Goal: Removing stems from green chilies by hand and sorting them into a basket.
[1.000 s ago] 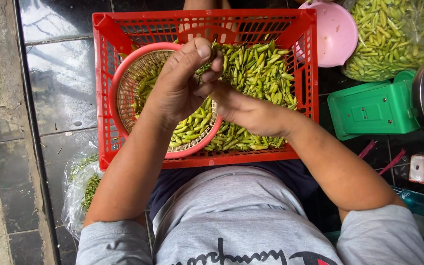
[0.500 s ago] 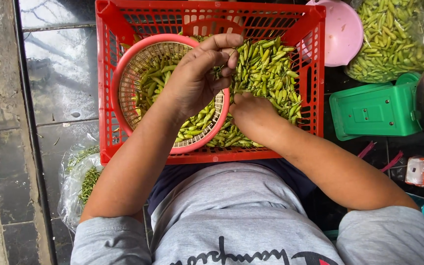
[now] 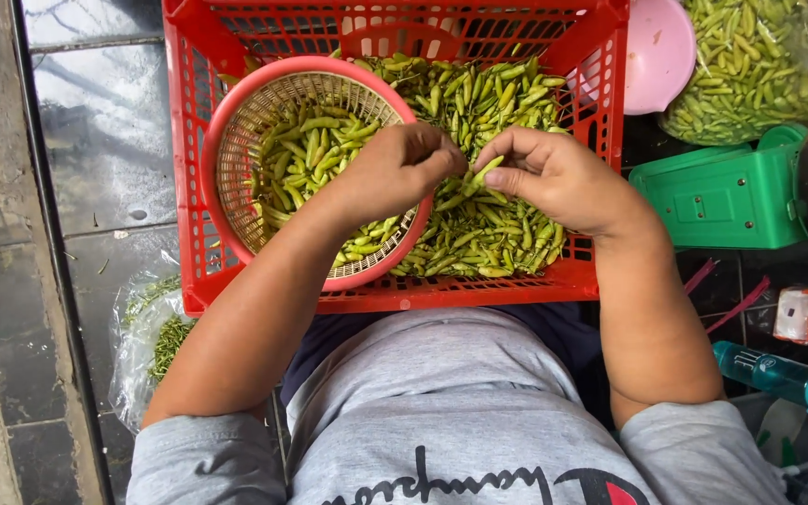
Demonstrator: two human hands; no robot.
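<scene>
Head view: both hands meet over the red crate (image 3: pixel 189 187); right hand (image 3: pixel 563 178) pinches a green chili (image 3: pixel 484 174) closed, its long axis slanting toward the left hand (image 3: pixel 395 173), whose fingertips close on its lower end.

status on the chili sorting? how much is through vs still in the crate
Done: the round pink basket holds a shallow layer of green chilies, its woven bottom showing through. In hand: the left hand and right hand pinch one chili between them. Left: a thicker loose pile fills the red crate beside the basket. Roughly under halfway, by the look of it.
</scene>
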